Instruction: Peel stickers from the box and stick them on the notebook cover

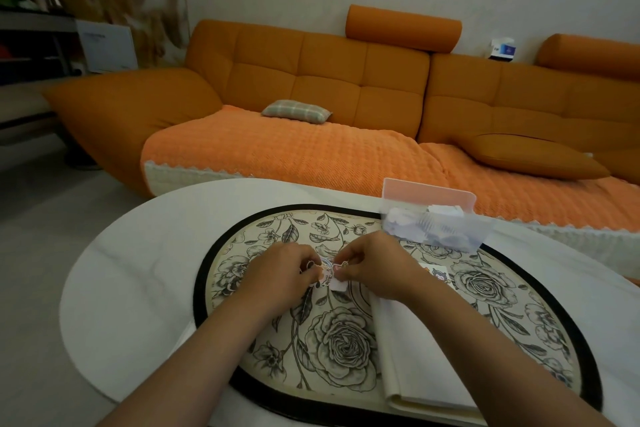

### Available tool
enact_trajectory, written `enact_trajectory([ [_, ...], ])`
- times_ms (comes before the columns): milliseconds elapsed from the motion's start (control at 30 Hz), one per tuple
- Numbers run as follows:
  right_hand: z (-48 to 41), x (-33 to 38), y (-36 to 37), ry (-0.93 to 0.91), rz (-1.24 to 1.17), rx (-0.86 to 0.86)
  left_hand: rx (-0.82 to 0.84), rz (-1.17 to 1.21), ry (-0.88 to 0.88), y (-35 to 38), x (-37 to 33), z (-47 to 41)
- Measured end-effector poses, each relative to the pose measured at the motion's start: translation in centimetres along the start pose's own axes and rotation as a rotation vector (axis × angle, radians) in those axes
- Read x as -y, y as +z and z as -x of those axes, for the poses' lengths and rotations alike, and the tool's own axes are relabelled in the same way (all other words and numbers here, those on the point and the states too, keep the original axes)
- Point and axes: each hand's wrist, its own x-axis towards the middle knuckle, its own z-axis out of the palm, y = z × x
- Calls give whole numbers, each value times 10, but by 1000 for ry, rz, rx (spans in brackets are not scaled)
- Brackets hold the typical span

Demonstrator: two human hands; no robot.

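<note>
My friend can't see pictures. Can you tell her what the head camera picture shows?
The left hand and right hand pinch a small cartoon sticker together over a flowery mat. A white notebook lies by the right wrist, a clear box of stickers stands behind it, and an orange sofa fills the background.

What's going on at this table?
A person pinches a sticker between the left hand and right hand over a floral mat, seemingly peeling it. The open box stands behind them. A white notebook lies under the right forearm, and another sticker seems already stuck at its far end.
</note>
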Motion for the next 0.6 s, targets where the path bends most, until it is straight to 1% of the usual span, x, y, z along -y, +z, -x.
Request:
enact_trajectory([
  [100,1,-2,-3,17,-56,-17,4,-90,37,3,-1,-1],
  [167,2,-2,-4,22,-119,-20,-5,-59,50,5,-2,-2],
  [233,3,0,-5,28,-207,-34,-2,136,17,4,-6,-2],
  [300,5,3,-7,56,-325,-46,44,370,-51,0,-11,-1],
  [333,5,4,-8,78,-391,-51,69,442,-84,-2,-14,-1],
  [367,5,4,-9,101,-458,-52,71,478,-107,-3,-16,0],
  [433,5,5,-9,131,-559,-53,21,492,-134,-6,-18,1],
  [500,5,5,-8,136,-584,-77,-41,465,-138,-10,-17,2],
  [600,4,4,-5,125,-471,-116,-92,440,-152,-13,-14,4],
])
